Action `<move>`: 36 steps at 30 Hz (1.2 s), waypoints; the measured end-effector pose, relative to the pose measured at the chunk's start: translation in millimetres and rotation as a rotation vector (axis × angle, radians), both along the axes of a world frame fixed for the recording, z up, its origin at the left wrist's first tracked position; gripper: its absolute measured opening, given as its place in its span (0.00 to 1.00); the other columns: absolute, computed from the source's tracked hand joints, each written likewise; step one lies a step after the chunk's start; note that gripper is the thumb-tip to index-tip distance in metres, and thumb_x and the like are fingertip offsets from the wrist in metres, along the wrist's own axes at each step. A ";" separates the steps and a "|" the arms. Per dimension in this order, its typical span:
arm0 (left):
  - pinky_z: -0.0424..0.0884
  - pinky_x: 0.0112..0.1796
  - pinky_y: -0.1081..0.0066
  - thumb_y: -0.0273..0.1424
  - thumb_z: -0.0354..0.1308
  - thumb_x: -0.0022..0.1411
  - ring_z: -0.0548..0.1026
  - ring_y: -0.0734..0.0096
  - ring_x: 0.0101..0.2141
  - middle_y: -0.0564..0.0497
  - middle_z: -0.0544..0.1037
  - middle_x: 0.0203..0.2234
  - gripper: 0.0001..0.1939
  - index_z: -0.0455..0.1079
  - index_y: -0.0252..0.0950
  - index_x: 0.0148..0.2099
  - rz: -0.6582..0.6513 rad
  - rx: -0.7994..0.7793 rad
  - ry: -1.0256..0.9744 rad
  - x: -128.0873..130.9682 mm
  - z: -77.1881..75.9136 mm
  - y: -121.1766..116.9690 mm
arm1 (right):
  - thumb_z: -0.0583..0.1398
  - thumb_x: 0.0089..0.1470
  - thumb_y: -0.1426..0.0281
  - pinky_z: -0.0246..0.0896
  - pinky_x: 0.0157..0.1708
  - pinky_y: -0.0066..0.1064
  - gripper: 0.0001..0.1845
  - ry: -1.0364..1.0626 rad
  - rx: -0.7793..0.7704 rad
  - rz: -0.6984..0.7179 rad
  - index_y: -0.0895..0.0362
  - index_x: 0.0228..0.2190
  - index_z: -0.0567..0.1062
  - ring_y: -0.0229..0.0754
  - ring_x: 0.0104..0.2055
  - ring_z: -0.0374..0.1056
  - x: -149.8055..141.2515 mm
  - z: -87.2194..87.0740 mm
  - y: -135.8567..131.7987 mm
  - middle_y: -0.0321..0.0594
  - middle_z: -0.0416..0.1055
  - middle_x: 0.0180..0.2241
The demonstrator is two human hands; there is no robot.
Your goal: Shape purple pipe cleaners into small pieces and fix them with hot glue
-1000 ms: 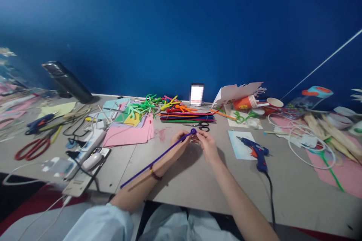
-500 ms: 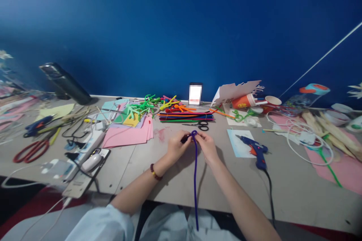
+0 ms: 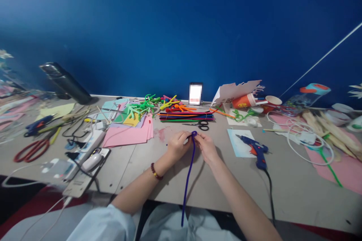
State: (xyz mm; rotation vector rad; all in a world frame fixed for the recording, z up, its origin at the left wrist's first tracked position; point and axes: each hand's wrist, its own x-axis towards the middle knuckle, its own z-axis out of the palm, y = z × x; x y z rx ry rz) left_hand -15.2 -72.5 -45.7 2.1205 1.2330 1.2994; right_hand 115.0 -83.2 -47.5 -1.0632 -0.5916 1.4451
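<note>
A purple pipe cleaner (image 3: pixel 189 175) is curled into a small loop at its upper end, and its long tail hangs toward my lap. My left hand (image 3: pixel 178 146) pinches it just left of the loop, and a short dark tip pokes out beyond that hand's far side. From the other side, my right hand (image 3: pixel 206 147) closes its fingertips on the loop. Both hands are above the table, almost touching each other. Black-handled scissors (image 3: pixel 203 125) lie just beyond them, in front of a bundle of coloured pipe cleaners (image 3: pixel 186 116).
A blue glue gun (image 3: pixel 256 148) rests on a pale card at the right, its cord running off the front edge. Pink paper (image 3: pixel 127 135), a power strip (image 3: pixel 85 154) and red-handled scissors (image 3: pixel 32 150) lie left. A phone (image 3: pixel 195 94) leans against the wall.
The hanging tail of the purple pipe cleaner has swung to the left. A short tip now shows beyond my left hand, which has shifted slightly; my right hand stays nearly in place.
</note>
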 end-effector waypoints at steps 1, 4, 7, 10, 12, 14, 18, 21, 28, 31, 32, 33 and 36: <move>0.67 0.39 0.66 0.30 0.55 0.56 0.74 0.64 0.35 0.46 0.78 0.32 0.07 0.74 0.40 0.36 0.003 -0.006 0.001 0.0 -0.3 0.0 | 0.70 0.31 0.62 0.61 0.27 0.28 0.16 -0.014 0.008 0.001 0.58 0.23 0.76 0.35 0.24 0.66 -0.2 -1.5 0.2 0.34 0.72 0.21; 0.67 0.37 0.67 0.29 0.55 0.55 0.74 0.65 0.33 0.46 0.77 0.30 0.06 0.73 0.40 0.35 0.022 -0.005 0.021 0.2 -1.7 0.2 | 0.69 0.34 0.60 0.61 0.27 0.28 0.16 -0.082 0.041 0.006 0.58 0.24 0.75 0.36 0.24 0.66 -0.8 -6.3 0.6 0.34 0.72 0.21; 0.66 0.35 0.69 0.28 0.55 0.54 0.73 0.67 0.31 0.47 0.77 0.29 0.06 0.72 0.39 0.34 0.031 0.012 0.027 0.8 -3.5 0.6 | 0.67 0.38 0.60 0.59 0.27 0.27 0.15 -0.187 0.081 0.001 0.58 0.25 0.75 0.35 0.24 0.65 -1.2 -9.1 0.2 0.33 0.72 0.21; 0.66 0.33 0.70 0.27 0.55 0.53 0.72 0.68 0.29 0.47 0.76 0.28 0.06 0.72 0.38 0.34 0.032 0.016 0.024 1.0 -4.7 0.8 | 0.65 0.40 0.60 0.59 0.28 0.27 0.14 -0.268 0.117 0.005 0.58 0.26 0.75 0.36 0.25 0.66 -0.7 -9.4 -0.4 0.34 0.72 0.23; 0.66 0.33 0.71 0.26 0.55 0.52 0.72 0.68 0.30 0.47 0.76 0.28 0.06 0.71 0.38 0.33 0.031 0.011 0.028 0.9 -5.2 1.0 | 0.65 0.42 0.60 0.59 0.29 0.27 0.14 -0.306 0.146 0.014 0.58 0.26 0.74 0.36 0.26 0.66 -0.1 -9.4 -0.4 0.35 0.72 0.23; 0.66 0.33 0.70 0.26 0.55 0.52 0.72 0.68 0.30 0.47 0.76 0.28 0.06 0.71 0.38 0.33 0.026 -0.001 0.038 0.7 -5.7 1.1 | 0.64 0.43 0.60 0.60 0.29 0.28 0.14 -0.325 0.165 0.020 0.58 0.26 0.74 0.36 0.26 0.66 0.4 -9.8 -0.2 0.35 0.72 0.23; 0.67 0.33 0.70 0.27 0.56 0.52 0.72 0.68 0.31 0.47 0.76 0.28 0.06 0.71 0.38 0.33 0.032 -0.032 0.022 0.6 -5.5 1.1 | 0.65 0.41 0.59 0.62 0.31 0.28 0.14 -0.301 0.161 0.023 0.58 0.26 0.74 0.37 0.26 0.67 0.1 -10.0 0.3 0.35 0.73 0.23; 0.68 0.34 0.70 0.28 0.56 0.52 0.72 0.68 0.31 0.47 0.76 0.29 0.05 0.72 0.38 0.34 0.023 -0.049 -0.050 0.3 -3.2 1.1 | 0.66 0.39 0.60 0.64 0.32 0.30 0.14 -0.227 0.129 0.023 0.58 0.26 0.75 0.38 0.27 0.69 -0.9 -6.2 0.1 0.35 0.74 0.24; 0.69 0.35 0.70 0.30 0.56 0.55 0.73 0.70 0.31 0.49 0.76 0.29 0.06 0.72 0.37 0.35 0.006 -0.137 -0.245 0.5 5.3 2.7 | 0.68 0.35 0.64 0.68 0.38 0.35 0.12 0.021 0.049 0.021 0.57 0.25 0.76 0.42 0.31 0.73 2.4 5.1 0.6 0.38 0.76 0.27; 0.69 0.34 0.69 0.31 0.58 0.54 0.73 0.69 0.29 0.49 0.76 0.28 0.04 0.73 0.37 0.33 0.028 -0.199 -0.317 1.3 11.5 2.6 | 0.68 0.35 0.66 0.69 0.38 0.34 0.11 0.074 0.045 0.004 0.56 0.25 0.75 0.41 0.32 0.73 5.4 4.8 1.8 0.38 0.76 0.27; 0.69 0.34 0.69 0.31 0.58 0.53 0.72 0.69 0.29 0.49 0.76 0.27 0.04 0.73 0.37 0.32 0.033 -0.212 -0.335 1.3 13.2 2.6 | 0.67 0.36 0.66 0.69 0.37 0.34 0.11 0.081 0.050 0.006 0.56 0.25 0.75 0.41 0.33 0.73 6.2 4.4 2.2 0.37 0.76 0.27; 0.69 0.34 0.69 0.30 0.58 0.52 0.72 0.69 0.29 0.49 0.76 0.26 0.04 0.73 0.37 0.31 0.036 -0.222 -0.346 1.3 14.3 2.5 | 0.67 0.36 0.66 0.69 0.37 0.33 0.11 0.083 0.059 0.012 0.56 0.25 0.76 0.41 0.33 0.73 6.7 4.0 2.5 0.37 0.76 0.27; 0.69 0.34 0.69 0.30 0.59 0.52 0.72 0.69 0.29 0.50 0.76 0.26 0.04 0.73 0.37 0.31 0.042 -0.228 -0.343 0.6 13.4 2.8 | 0.67 0.38 0.65 0.69 0.36 0.33 0.11 0.082 0.084 0.034 0.56 0.27 0.76 0.41 0.33 0.73 7.6 2.6 3.4 0.38 0.76 0.28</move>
